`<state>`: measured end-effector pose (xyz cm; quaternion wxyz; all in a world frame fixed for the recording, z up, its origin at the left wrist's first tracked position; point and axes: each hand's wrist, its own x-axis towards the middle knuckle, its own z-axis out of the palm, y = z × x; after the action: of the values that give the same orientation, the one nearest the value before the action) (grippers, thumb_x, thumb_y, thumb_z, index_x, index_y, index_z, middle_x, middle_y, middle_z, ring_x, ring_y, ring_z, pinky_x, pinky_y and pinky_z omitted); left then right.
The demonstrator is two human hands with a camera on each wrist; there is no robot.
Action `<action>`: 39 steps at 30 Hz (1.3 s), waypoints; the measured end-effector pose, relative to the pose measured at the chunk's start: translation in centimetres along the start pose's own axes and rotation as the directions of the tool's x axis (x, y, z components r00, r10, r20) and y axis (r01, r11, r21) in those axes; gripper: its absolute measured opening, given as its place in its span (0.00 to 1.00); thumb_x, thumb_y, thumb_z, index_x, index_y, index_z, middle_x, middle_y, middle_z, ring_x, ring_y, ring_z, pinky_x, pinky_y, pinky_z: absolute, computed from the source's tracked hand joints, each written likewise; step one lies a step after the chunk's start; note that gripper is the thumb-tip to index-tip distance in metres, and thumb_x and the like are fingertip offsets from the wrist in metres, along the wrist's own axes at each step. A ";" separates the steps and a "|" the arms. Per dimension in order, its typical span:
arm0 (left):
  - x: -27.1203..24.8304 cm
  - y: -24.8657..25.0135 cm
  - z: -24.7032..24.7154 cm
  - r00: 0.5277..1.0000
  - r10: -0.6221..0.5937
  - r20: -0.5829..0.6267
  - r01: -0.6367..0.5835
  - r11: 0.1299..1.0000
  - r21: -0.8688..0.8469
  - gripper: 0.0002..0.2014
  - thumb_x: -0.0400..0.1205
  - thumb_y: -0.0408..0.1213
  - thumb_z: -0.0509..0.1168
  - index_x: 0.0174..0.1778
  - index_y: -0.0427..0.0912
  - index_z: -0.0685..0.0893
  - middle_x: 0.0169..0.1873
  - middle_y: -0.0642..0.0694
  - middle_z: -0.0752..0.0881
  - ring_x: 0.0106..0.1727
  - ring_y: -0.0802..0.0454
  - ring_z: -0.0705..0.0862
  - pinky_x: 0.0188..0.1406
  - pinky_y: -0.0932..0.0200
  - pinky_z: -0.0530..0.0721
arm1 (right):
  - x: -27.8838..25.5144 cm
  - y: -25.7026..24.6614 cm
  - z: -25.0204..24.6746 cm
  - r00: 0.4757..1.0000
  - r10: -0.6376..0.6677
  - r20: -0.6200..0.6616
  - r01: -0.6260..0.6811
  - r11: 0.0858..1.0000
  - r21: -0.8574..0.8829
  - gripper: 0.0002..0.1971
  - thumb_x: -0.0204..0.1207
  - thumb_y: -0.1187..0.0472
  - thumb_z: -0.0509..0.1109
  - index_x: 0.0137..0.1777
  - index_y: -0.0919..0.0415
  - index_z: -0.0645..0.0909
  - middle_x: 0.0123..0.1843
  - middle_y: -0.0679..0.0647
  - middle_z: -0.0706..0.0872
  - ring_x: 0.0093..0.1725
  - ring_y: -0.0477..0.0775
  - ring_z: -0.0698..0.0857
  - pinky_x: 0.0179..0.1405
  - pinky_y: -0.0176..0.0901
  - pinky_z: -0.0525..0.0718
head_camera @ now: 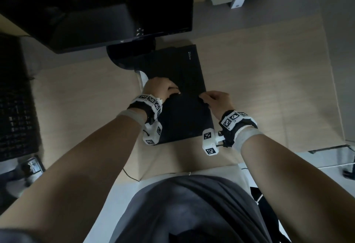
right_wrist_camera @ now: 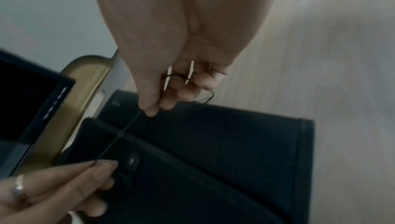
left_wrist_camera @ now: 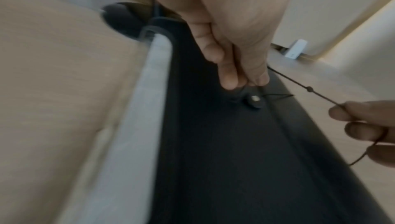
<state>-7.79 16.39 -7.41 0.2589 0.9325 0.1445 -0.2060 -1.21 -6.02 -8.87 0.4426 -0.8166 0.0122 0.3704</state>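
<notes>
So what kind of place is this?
Probably an office workstation: a monitor stands on a wooden desk, a keyboard lies at the left, and the left hand and right hand pinch a string over a black case.

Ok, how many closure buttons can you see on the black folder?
1: a round button on the black folder, right by where the left hand pinches the string. Another may be hidden under the fingers.

A dark monitor (head_camera: pixel 115 2) stands on the wooden counter (head_camera: pixel 269 79). A keyboard (head_camera: pixel 15 98) lies left of the monitor and a white box (head_camera: pixel 238 0) right of it.
</notes>
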 end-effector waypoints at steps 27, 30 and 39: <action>1.4 8.1 3.8 0.989 -0.039 -0.142 0.078 0.957 0.281 0.13 0.85 0.49 0.59 0.51 0.45 0.84 0.50 0.47 0.84 0.46 0.45 0.85 0.45 0.51 0.83 | -0.8 4.2 -7.0 0.990 0.043 0.132 -0.037 0.998 -0.045 0.11 0.83 0.55 0.67 0.54 0.62 0.86 0.34 0.48 0.82 0.32 0.43 0.77 0.28 0.26 0.72; 2.1 7.8 2.7 0.978 -0.077 -0.192 0.121 0.966 0.228 0.11 0.84 0.49 0.61 0.51 0.48 0.84 0.49 0.49 0.85 0.46 0.46 0.86 0.47 0.52 0.83 | 0.0 3.3 -6.9 0.992 0.023 0.123 -0.022 1.000 -0.007 0.14 0.80 0.55 0.71 0.51 0.68 0.87 0.29 0.51 0.79 0.29 0.45 0.76 0.23 0.24 0.70; 4.1 4.3 0.2 0.962 -0.220 -0.163 0.225 0.974 0.012 0.07 0.80 0.49 0.66 0.51 0.55 0.85 0.45 0.54 0.89 0.48 0.50 0.87 0.50 0.52 0.84 | 1.9 0.3 -5.2 0.987 -0.011 0.162 0.015 1.000 -0.020 0.15 0.79 0.54 0.71 0.33 0.62 0.82 0.26 0.48 0.77 0.23 0.39 0.72 0.26 0.31 0.71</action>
<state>-2.62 13.43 -7.64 0.2076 0.9277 0.2658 -0.1603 3.10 -9.42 -8.53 0.4359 -0.7886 -0.0329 0.4325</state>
